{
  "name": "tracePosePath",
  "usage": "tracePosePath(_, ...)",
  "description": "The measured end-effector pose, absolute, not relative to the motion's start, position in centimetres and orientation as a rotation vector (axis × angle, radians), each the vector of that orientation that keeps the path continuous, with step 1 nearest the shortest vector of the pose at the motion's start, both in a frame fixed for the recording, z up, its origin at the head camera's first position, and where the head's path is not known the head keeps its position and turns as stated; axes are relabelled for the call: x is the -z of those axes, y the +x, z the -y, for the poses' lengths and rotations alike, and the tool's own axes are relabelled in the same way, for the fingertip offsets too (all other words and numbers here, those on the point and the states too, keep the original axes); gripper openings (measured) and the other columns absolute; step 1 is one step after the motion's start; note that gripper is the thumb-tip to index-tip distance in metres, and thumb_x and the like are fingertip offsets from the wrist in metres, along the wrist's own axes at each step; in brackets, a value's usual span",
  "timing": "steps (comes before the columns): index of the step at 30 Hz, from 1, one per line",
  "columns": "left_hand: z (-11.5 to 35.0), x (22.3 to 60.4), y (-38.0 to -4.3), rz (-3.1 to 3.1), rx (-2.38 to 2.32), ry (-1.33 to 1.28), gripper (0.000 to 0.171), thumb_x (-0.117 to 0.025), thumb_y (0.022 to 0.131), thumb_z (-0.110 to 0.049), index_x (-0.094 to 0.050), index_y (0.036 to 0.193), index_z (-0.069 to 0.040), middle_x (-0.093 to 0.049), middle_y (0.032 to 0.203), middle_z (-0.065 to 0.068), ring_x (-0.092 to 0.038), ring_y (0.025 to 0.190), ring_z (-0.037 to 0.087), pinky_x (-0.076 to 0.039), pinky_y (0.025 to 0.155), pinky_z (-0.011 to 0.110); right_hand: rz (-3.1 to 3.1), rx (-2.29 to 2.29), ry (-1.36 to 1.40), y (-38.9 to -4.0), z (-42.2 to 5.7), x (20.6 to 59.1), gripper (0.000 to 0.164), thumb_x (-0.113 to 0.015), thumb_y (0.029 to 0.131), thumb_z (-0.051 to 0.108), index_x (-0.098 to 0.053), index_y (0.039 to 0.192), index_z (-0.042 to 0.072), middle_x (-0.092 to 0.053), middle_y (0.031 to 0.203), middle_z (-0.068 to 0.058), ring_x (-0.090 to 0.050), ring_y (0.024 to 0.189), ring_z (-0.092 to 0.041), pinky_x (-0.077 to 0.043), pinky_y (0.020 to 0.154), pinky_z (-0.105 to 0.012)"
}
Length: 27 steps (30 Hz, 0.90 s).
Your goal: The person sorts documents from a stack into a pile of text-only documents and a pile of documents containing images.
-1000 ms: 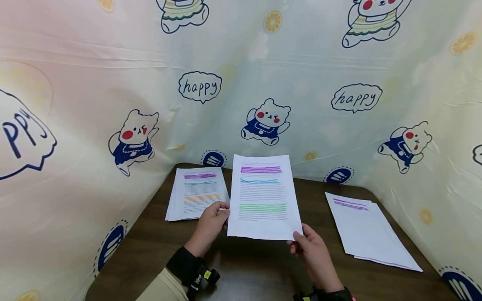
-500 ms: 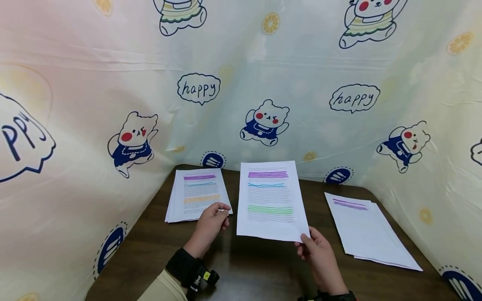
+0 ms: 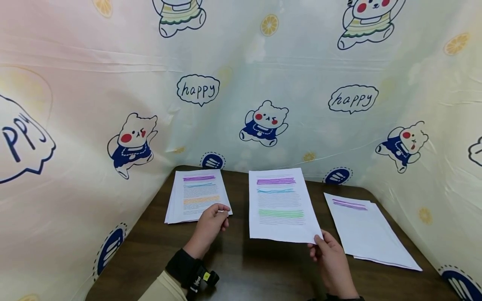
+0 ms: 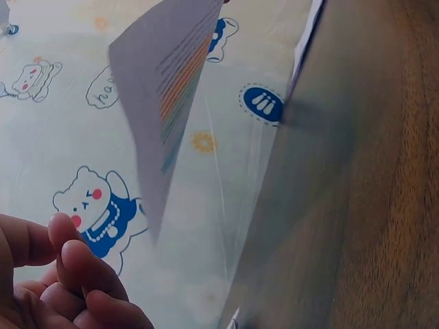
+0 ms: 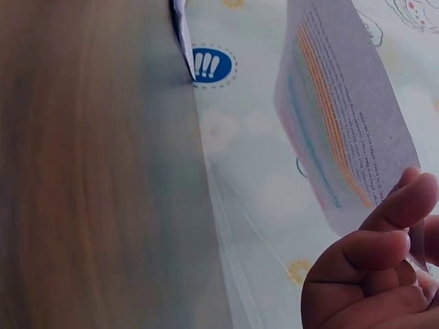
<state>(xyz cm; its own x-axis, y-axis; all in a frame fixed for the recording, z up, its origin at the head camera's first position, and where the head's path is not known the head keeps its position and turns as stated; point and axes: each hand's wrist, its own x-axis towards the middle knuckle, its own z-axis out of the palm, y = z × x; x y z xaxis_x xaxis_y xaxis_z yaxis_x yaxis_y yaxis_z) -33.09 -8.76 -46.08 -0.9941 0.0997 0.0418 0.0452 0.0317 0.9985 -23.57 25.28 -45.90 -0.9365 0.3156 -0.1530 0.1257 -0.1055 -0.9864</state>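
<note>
My right hand [image 3: 333,261] pinches a sheet of paper [image 3: 282,230] by its lower right corner, thumb on top. The sheet is raised over the table, with purple, blue and green highlighter bands across its printed text. From below, the right wrist view shows the sheet's underside [image 5: 384,110], also printed, with orange and blue bands. My left hand [image 3: 208,228] holds nothing; its fingers are loosely curled near the lower right corner of the left paper stack [image 3: 175,205]. That stack's top page carries purple, blue and orange bands.
On the right of the dark wooden table [image 3: 278,280] lies another paper stack [image 3: 370,234], its top sheet mostly blank with purple strokes near the top. A cartoon-printed curtain [image 3: 301,62] encloses the table at the back and sides.
The left hand has let go of the sheet and stays near the left stack. The right hand has carried the sheet to the right and slightly lower.
</note>
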Motion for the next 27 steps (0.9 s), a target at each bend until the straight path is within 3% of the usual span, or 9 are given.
tracePosePath(11,9.0,46.6,-33.4,-2.228,-2.124,0.157,0.021,-0.055,0.108,-0.019,-0.068,0.119,-0.006,-0.064,0.075,0.005,-0.061,0.072,0.023,-0.056,0.072,0.040,1.957,-2.166,-0.581,-22.4,-30.1,45.8,0.015,-0.044,0.115,0.023,-0.058,0.122,0.021,-0.070,0.082,0.008,-0.059,0.068,-0.007,-0.050,0.064,-0.023)
tracePosePath(18,8.9,46.6,-33.4,-2.232,-2.123,0.167,0.020,-0.055,0.108,-0.019,-0.069,0.117,-0.008,-0.064,0.075,0.005,-0.061,0.070,0.020,-0.057,0.073,0.041,1.903,-2.143,-0.611,-21.3,-34.7,45.7,0.022,-0.046,0.114,0.025,-0.062,0.101,0.033,-0.069,0.079,0.010,-0.060,0.067,-0.005,-0.050,0.063,-0.022)
tracePosePath(23,8.8,46.4,-33.3,-2.235,-2.124,0.157,0.019,-0.056,0.108,-0.020,-0.070,0.116,-0.009,-0.064,0.075,0.005,-0.061,0.069,0.019,-0.057,0.074,0.041,1.937,-2.070,-0.630,-21.3,-38.5,45.2,0.013,-0.042,0.115,0.024,-0.055,0.118,0.021,-0.068,0.079,0.011,-0.060,0.068,-0.005,-0.050,0.062,-0.023)
tracePosePath(27,8.9,46.3,-33.4,-2.233,-2.134,0.153,0.019,-0.056,0.108,-0.019,-0.070,0.116,-0.009,-0.065,0.075,0.006,-0.061,0.069,0.020,-0.058,0.073,0.040,2.051,-1.894,-0.747,-21.7,-41.6,44.4,0.036,-0.031,0.115,0.021,-0.038,0.144,0.000,-0.064,0.077,0.010,-0.058,0.069,-0.006,-0.050,0.063,-0.025)
